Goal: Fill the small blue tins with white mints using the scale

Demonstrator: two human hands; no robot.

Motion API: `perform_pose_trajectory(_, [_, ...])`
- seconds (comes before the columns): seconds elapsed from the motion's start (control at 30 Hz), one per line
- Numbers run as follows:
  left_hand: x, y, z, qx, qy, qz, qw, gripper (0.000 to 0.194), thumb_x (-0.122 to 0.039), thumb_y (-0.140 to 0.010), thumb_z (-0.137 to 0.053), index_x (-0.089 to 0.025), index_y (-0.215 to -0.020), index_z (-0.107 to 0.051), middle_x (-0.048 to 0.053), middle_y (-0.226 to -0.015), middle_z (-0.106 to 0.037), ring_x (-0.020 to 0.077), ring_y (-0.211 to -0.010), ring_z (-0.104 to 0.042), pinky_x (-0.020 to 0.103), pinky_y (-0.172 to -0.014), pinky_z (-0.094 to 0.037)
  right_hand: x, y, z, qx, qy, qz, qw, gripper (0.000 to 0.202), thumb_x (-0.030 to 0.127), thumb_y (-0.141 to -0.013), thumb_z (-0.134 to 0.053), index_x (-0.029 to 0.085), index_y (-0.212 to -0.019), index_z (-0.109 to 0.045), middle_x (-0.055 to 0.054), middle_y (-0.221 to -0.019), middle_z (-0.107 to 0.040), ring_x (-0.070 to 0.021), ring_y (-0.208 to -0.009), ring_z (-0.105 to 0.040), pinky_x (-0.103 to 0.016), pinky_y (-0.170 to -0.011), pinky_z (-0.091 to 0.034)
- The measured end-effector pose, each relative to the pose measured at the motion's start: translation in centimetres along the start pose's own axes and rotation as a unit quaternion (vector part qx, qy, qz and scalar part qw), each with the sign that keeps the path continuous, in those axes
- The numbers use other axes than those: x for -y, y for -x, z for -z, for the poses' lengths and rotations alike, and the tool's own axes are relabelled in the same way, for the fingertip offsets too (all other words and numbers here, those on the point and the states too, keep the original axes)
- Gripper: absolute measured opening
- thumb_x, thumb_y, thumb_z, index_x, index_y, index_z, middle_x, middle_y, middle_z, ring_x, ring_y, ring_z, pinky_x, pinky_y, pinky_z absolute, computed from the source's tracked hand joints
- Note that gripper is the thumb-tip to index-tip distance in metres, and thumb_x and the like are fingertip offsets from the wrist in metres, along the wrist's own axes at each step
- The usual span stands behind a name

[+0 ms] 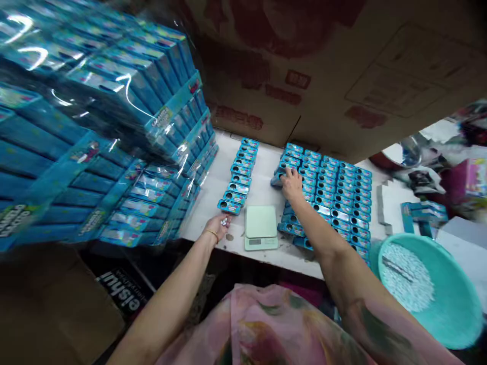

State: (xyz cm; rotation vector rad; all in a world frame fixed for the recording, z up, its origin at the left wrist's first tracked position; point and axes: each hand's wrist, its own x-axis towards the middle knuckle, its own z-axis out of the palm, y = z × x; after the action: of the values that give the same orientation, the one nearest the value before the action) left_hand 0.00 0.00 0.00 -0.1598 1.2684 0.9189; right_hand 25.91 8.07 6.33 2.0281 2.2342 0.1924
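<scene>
Palm up at the table's front edge, my left hand (217,226) cups a few small white pellets (224,221). It is just below a column of small blue boxes (229,206), each with a dark round opening on top. My right hand (292,184) reaches to the left edge of a larger block of the same boxes (323,194). Its fingers grip a small blue box (278,179) that juts out to the left of its row. A pale green kitchen scale (261,227) lies between the two groups, with nothing on its plate.
Plastic-wrapped stacks of blue boxes (152,111) rise on the left. A large cardboard carton (304,66) stands along the back of the white table (262,175). At right is a turquoise basin (452,304) holding many white pellets (409,284) and a stick-like tool (397,269).
</scene>
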Motion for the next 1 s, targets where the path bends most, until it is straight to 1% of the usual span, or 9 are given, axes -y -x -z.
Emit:
perform_pose_trajectory(0.17, [1.8,3.1,3.6,-0.006,0.014,0.020,1.000,0.015,0.001,-0.073,-0.045,-0.007,-0.067,-0.056,0.007,-0.061,-0.057,0.0082,-0.050,-0.055,0.014,-0.040,-0.042,1.6,6.2,2.8,-0.006,-0.014,0.141,0.990,0.025,0.017,-0.082,-0.038,0.022,-0.098,-0.056,-0.007,-0.115,-0.045,-0.0223,-0.094,-0.038,-0.035,-0.079,-0.028])
perform_pose_trajectory(0.3, [3.5,5.3,5.0,0.029,0.031,0.055,0.998,0.016,-0.002,-0.076,-0.042,-0.007,-0.071,-0.057,0.009,-0.064,-0.059,0.0092,-0.050,-0.055,0.016,-0.041,-0.044,4.6,10.1,3.4,0.033,-0.038,0.233,0.971,0.023,0.016,-0.082,-0.039,0.022,-0.096,-0.056,-0.007,-0.109,-0.048,-0.0214,-0.091,-0.040,-0.034,-0.074,-0.031])
perform_pose_trajectory(0.37, [4.1,6.3,5.1,0.036,0.048,0.066,0.996,0.016,-0.004,-0.077,-0.042,-0.007,-0.073,-0.057,0.010,-0.066,-0.060,0.0107,-0.054,-0.058,0.018,-0.045,-0.047,5.7,11.3,3.2,0.050,-0.051,0.244,0.967,0.023,0.015,-0.082,-0.039,0.021,-0.095,-0.056,-0.008,-0.106,-0.050,-0.0207,-0.089,-0.041,-0.034,-0.074,-0.033])
perform_pose_trajectory(0.43, [4.7,7.2,4.9,0.049,0.066,0.076,0.994,0.016,-0.005,-0.078,-0.042,-0.007,-0.075,-0.057,0.011,-0.071,-0.061,0.0136,-0.063,-0.060,0.021,-0.052,-0.050,6.4,12.5,2.9,0.036,-0.075,0.237,0.968,0.023,0.017,-0.084,-0.039,0.020,-0.099,-0.055,-0.008,-0.108,-0.049,-0.0209,-0.092,-0.041,-0.034,-0.076,-0.033])
perform_pose_trajectory(0.57, [6.2,9.0,4.3,0.118,0.097,0.105,0.983,0.019,-0.011,-0.080,-0.040,-0.007,-0.080,-0.058,0.013,-0.078,-0.063,0.0175,-0.074,-0.062,0.027,-0.062,-0.052,8.7,16.2,3.1,0.006,-0.154,0.263,0.952,0.027,0.024,-0.086,-0.037,0.017,-0.108,-0.051,-0.010,-0.110,-0.049,-0.0203,-0.091,-0.042,-0.033,-0.076,-0.037])
perform_pose_trajectory(0.67, [7.8,10.1,4.2,0.143,0.119,0.142,0.972,0.020,-0.013,-0.082,-0.038,-0.007,-0.080,-0.058,0.008,-0.071,-0.063,0.0139,-0.065,-0.061,0.026,-0.061,-0.051,11.4,19.1,2.7,0.062,-0.185,0.300,0.934,0.029,0.020,-0.084,-0.040,0.013,-0.111,-0.049,-0.010,-0.102,-0.053,-0.0186,-0.083,-0.045,-0.031,-0.068,-0.041])
perform_pose_trajectory(0.77, [9.1,10.8,4.8,0.122,0.120,0.169,0.971,0.021,-0.015,-0.083,-0.038,-0.007,-0.082,-0.058,0.007,-0.068,-0.062,0.0120,-0.062,-0.060,0.024,-0.060,-0.050,13.1,21.0,1.6,0.107,-0.181,0.314,0.926,0.029,0.016,-0.082,-0.042,0.010,-0.110,-0.048,-0.011,-0.102,-0.053,-0.0191,-0.085,-0.046,-0.030,-0.068,-0.043])
perform_pose_trajectory(0.87, [10.0,11.0,5.4,0.118,0.110,0.185,0.969,0.025,-0.017,-0.083,-0.037,-0.006,-0.094,-0.056,0.008,-0.071,-0.062,0.0118,-0.062,-0.059,0.023,-0.059,-0.049,13.4,21.9,0.4,0.111,-0.189,0.360,0.907,0.025,0.014,-0.084,-0.039,0.010,-0.106,-0.051,-0.009,-0.100,-0.054,-0.0175,-0.089,-0.046,-0.029,-0.074,-0.043])
perform_pose_trajectory(1.0, [10.7,11.1,5.6,0.118,0.103,0.194,0.968,0.028,-0.017,-0.084,-0.035,-0.005,-0.100,-0.054,0.006,-0.067,-0.060,0.0114,-0.057,-0.058,0.024,-0.060,-0.048,12.5,22.4,0.0,0.101,-0.214,0.371,0.898,0.020,0.017,-0.085,-0.040,0.013,-0.100,-0.052,-0.006,-0.100,-0.053,-0.0151,-0.092,-0.045,-0.024,-0.076,-0.042])
